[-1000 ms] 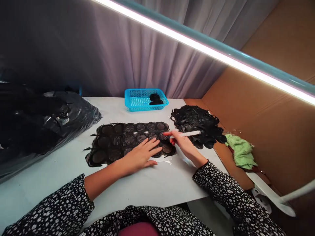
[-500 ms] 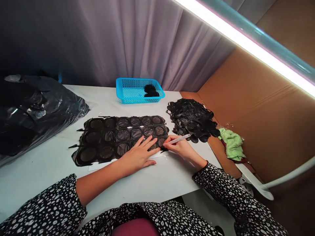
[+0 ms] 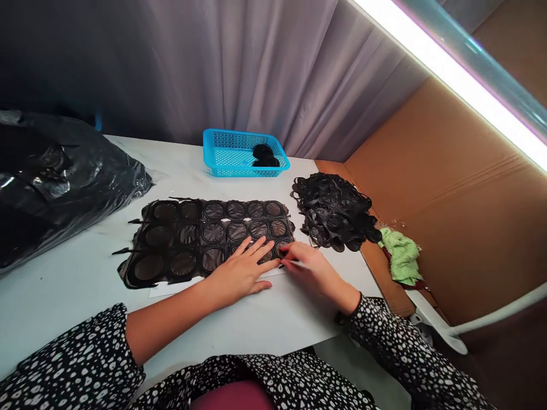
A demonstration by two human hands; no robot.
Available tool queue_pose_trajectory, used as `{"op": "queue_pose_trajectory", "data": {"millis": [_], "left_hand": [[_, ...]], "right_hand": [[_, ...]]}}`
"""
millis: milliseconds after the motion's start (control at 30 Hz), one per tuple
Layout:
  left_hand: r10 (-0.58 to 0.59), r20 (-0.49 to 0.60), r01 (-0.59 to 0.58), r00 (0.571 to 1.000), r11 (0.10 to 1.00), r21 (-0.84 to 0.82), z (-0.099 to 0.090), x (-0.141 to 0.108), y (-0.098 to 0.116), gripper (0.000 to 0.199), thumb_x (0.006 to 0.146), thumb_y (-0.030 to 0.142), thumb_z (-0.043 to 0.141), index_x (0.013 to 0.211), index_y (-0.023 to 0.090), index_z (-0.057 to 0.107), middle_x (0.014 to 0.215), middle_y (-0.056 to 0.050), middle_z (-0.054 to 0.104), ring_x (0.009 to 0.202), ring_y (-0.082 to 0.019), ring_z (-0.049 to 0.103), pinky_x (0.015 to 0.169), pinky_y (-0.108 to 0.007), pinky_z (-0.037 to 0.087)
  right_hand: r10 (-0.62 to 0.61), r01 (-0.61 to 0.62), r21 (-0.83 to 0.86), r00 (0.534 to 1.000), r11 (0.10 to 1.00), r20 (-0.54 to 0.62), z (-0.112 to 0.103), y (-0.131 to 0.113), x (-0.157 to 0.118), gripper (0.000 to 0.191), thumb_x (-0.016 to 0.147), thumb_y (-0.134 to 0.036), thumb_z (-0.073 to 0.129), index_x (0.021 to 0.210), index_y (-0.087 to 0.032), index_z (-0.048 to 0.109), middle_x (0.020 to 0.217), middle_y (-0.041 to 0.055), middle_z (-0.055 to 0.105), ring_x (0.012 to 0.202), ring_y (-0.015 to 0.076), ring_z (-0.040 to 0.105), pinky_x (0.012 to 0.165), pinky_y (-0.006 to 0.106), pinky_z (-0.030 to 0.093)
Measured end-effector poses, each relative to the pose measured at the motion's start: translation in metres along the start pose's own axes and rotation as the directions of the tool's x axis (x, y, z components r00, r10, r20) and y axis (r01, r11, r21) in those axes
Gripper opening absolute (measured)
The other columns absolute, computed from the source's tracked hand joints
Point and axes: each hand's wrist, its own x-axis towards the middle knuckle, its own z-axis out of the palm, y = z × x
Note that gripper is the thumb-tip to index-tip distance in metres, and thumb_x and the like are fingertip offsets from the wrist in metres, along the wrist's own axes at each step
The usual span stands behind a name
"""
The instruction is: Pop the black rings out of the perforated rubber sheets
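A thin black sheet moulded with rows of round discs (image 3: 188,233) lies flat on the table, over what looks like white paper. My left hand (image 3: 243,270) presses on its lower right part, palm down with fingers spread, covering some discs. At the sheet's lower right corner, my right hand (image 3: 310,265) pinches a slim white pen-like tool (image 3: 301,264). The tool is blurred and its tip is hidden by my fingers, which are at the edge of the last disc.
A blue perforated basket (image 3: 245,172) with several black discs stands at the back. To the right is a heap of black ring-like scraps (image 3: 335,210), beside a green cloth (image 3: 400,256). A big plastic bag of black material (image 3: 64,182) sits at left. A bright lamp (image 3: 453,74) slants overhead.
My right hand has turned, and the white tool has swung from pointing up to the right to lying low beneath the fingers. My left hand stays on the sheet. The view has shifted slightly.
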Motion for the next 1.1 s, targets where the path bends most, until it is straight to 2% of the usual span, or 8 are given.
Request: {"op": "queue_pose_trajectory", "data": {"millis": [133,233,333,400,533,633,800,1100], "left_hand": [[-0.034,-0.003,0.034,0.999,0.999,0.009,-0.003,0.001,0.004,0.052,0.092,0.049,0.061,0.138,0.028,0.049,0.16,-0.013,0.022,0.147,-0.032,0.02,0.117,-0.051,0.015],[-0.048,0.0,0.048,0.999,0.999,-0.002,-0.003,0.0,0.006,0.054,0.091,0.048,0.062,0.139,0.029,0.048,0.16,-0.014,0.022,0.147,-0.032,0.02,0.117,-0.05,0.016],[-0.062,-0.008,0.062,0.998,0.998,0.006,-0.004,-0.001,0.008,0.057,0.089,0.051,0.064,0.139,0.028,0.049,0.159,-0.014,0.025,0.147,-0.033,0.02,0.117,-0.05,0.017],[-0.055,-0.022,0.055,0.998,0.998,0.02,-0.005,-0.002,0.009,0.06,0.087,0.055,0.064,0.139,0.029,0.049,0.158,-0.014,0.027,0.146,-0.035,0.021,0.116,-0.051,0.019],[-0.071,-0.077,0.076,0.995,0.995,0.069,-0.008,0.004,0.011,0.062,0.09,0.058,0.057,0.143,0.026,0.045,0.154,-0.013,0.038,0.143,-0.032,0.031,0.115,-0.05,0.024],[-0.129,-0.121,0.145,0.984,0.98,0.136,-0.006,0.011,0.011,0.064,0.094,0.054,0.053,0.144,0.014,0.043,0.152,-0.014,0.041,0.142,-0.029,0.033,0.116,-0.045,0.024],[-0.178,-0.111,0.199,0.978,0.956,0.218,0.001,0.015,0.013,0.068,0.092,0.057,0.055,0.143,0.013,0.046,0.153,-0.014,0.038,0.142,-0.031,0.033,0.114,-0.048,0.028],[-0.178,-0.126,0.202,0.976,0.955,0.215,0.002,0.013,0.012,0.066,0.091,0.057,0.058,0.142,0.016,0.047,0.153,-0.013,0.039,0.142,-0.032,0.034,0.114,-0.05,0.029]], "right_hand": [[-0.171,0.17,-0.371,0.985,0.913,0.03,0.002,0.006,-0.005,0.016,0.097,-0.018,0.045,0.091,-0.018,0.059,0.097,0.0127,0.07,0.088,0.0243,0.062,0.077,0.036,0.048],[-0.01,-0.082,-0.376,0.971,0.923,-0.237,-0.023,0.036,0.002,0.017,0.098,-0.023,0.043,0.091,-0.019,0.058,0.095,0.0111,0.07,0.085,0.023,0.063,0.074,0.033,0.047],[0.195,-0.403,-0.33,0.834,0.854,-0.515,-0.053,0.065,0.016,0.017,0.095,-0.027,0.047,0.084,-0.019,0.056,0.089,0.0117,0.07,0.078,0.0236,0.063,0.068,0.032,0.044],[0.255,-0.452,-0.252,0.792,0.856,-0.555,-0.062,0.069,0.027,0.017,0.093,-0.028,0.049,0.078,-0.02,0.055,0.085,0.0107,0.071,0.072,0.0224,0.062,0.064,0.031,0.042],[0.253,-0.249,0.056,0.903,0.967,-0.347,-0.049,0.047,0.049,0.019,0.09,-0.032,0.054,0.075,-0.02,0.057,0.081,0.0056,0.071,0.069,0.0182,0.061,0.063,0.027,0.042],[0.205,-0.164,0.276,0.971,0.947,-0.124,-0.031,0.035,0.06,0.022,0.089,-0.034,0.057,0.072,-0.02,0.058,0.082,0.0051,0.071,0.074,0.0182,0.062,0.067,0.028,0.044],[0.201,-0.193,0.482,0.979,0.855,0.034,-0.021,0.041,0.064,0.026,0.085,-0.034,0.061,0.065,-0.019,0.054,0.09,0.0066,0.069,0.084,0.0191,0.062,0.074,0.03,0.045],[0.204,-0.214,0.474,0.976,0.854,0.073,-0.022,0.04,0.066,0.018,0.084,-0.031,0.064,0.071,-0.018,0.061,0.087,0.0046,0.067,0.08,0.0175,0.059,0.072,0.03,0.044]]}}
